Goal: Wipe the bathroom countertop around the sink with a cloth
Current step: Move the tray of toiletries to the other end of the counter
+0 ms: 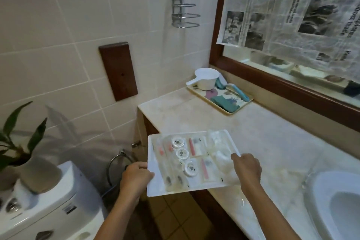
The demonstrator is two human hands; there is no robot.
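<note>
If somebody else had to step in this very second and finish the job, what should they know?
Left hand: grips the left edge of the white tray of toiletries.
Right hand: fingers pinch the tray's right edge.
The white tray sits partly over the countertop's front edge; I cannot tell whether it is lifted or resting.
What looks like a teal cloth lies on the patterned tray in the back corner. The sink is to the right.
Done: nothing wiped that I can see; no cloth in hand.
Left: put the white tray aside, fetch the cloth, wipe around the sink.
</note>
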